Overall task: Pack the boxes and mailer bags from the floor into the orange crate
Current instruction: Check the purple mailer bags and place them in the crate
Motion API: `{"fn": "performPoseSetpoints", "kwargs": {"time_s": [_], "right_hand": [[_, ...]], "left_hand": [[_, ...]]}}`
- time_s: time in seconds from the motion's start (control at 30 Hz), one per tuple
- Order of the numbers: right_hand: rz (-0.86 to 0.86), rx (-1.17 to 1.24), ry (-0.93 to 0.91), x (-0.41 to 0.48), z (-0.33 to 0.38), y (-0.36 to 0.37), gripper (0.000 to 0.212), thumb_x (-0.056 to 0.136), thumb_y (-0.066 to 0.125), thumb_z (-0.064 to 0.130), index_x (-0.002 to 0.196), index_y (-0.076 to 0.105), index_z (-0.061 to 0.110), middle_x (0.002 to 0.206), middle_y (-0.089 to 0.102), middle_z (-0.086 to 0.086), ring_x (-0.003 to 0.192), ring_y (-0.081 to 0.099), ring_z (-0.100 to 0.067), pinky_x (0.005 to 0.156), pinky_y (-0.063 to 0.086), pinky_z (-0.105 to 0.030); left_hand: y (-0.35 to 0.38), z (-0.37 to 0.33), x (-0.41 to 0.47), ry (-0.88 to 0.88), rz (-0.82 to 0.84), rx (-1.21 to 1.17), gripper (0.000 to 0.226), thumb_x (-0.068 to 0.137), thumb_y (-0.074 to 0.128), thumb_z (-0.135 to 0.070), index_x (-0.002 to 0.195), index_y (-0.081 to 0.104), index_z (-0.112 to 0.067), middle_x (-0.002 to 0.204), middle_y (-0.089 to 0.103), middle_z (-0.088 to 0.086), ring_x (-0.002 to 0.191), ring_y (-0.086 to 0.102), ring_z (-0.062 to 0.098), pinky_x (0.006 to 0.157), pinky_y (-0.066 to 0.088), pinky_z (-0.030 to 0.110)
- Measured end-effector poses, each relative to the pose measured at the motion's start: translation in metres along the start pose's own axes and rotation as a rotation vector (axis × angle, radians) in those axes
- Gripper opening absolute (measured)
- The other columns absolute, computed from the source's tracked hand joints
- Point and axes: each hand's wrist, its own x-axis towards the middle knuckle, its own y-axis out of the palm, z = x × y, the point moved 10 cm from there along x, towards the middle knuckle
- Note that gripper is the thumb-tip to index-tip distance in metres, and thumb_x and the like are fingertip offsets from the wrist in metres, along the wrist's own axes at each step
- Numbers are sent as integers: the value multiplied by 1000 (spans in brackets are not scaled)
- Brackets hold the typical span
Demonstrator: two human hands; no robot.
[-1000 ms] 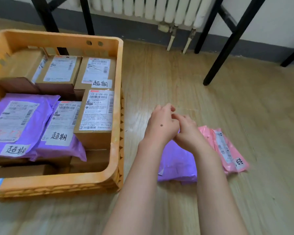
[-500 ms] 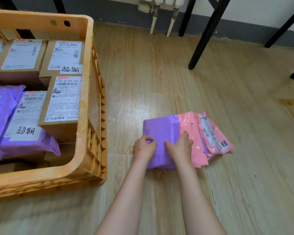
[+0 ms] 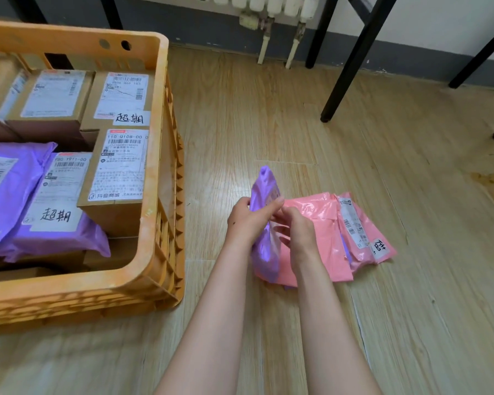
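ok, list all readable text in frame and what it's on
"超期": rear-right cardboard box
"110 Q108-00": front cardboard box
"抖音商城": same box
"980 Y911-00": right purple mailer in orange crate
"超期": same mailer
Pink mailer tag, fine print: unreadable

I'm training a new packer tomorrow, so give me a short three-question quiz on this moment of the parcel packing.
1. True or false: the purple mailer bag held by the left hand and right hand lies flat on the floor.
2. What lies on the floor beneath the hands? A) pink mailer bags B) green boxes C) white envelopes
3. Fill in: the orange crate stands to the hands' ____.
Key: 1 false, it stands on edge in both grips; 2 A; 3 left.
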Motion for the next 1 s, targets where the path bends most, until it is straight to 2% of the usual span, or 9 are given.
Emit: {"fn": "performPoseSetpoints", "kwargs": {"time_s": [0.07,0.13,0.27,0.43,0.57,0.63,0.73,0.9,1.0], "right_hand": [[60,63,1,-2,8,6,22,91,45,3,81,65,4,79,64,-9,66,58,-11,48,45,-9],[131,10,-28,-5,17,13,23,91,45,0,95,68,-3,82,64,-11,68,58,-12,49,45,-7],[136,-115,-174,-4,32,12,28,90,49,-4,112,66,-2,96,66,-11,80,60,-14,69,50,-13],[-72,-380,-310,2,36,-22,34,88,62,12,121,63,16,116,62,0,102,59,-18,97,48,-38],[-64,-383,-155,9,16,-40,48,95,53,28,140,44,11,139,49,-7,125,49,-23,101,39,-34],[-16,-302,-94,12,5,-42,35,98,49,31,125,57,11,128,60,-8,112,59,-24,90,46,-34],[-53,-140,-132,8,13,-41,25,98,49,24,85,70,16,97,71,-11,87,63,-24,71,49,-31],[-72,39,-241,-3,47,-34,20,97,52,18,84,68,15,86,70,-3,76,65,-14,69,54,-26],[-17,89,-283,-10,71,-29,16,95,55,18,90,68,10,93,71,-9,80,66,-20,78,55,-33]], "left_hand": [[-8,-1,1,-2,-32,-19,61,48,81,-46,98,63,-15,96,71,6,88,70,24,86,56,44],[-18,-4,3,36,-91,-2,45,62,80,-30,100,63,-13,97,71,9,88,69,27,86,56,44],[-33,-16,0,128,-167,7,11,76,70,-11,78,63,-20,85,70,7,85,68,29,84,55,43],[-43,-27,-3,170,-194,-36,19,79,65,-3,72,63,-20,76,67,2,76,64,23,85,55,42],[-42,-41,-9,206,-171,-74,18,82,64,-1,77,64,-18,78,67,1,79,65,23,87,55,43],[-39,-51,-15,231,-148,-104,17,83,63,0,79,64,-17,78,67,0,81,65,23,89,54,44],[-37,-72,-26,321,-145,-70,16,83,63,-1,85,65,-17,83,69,3,84,66,24,89,54,45],[-41,-119,-56,529,-200,-4,9,81,66,-8,84,69,-15,74,66,-7,74,64,18,78,57,37],[-52,-140,-67,575,-224,-75,8,80,68,-9,84,66,-16,79,67,-4,77,64,17,80,57,39]]}}
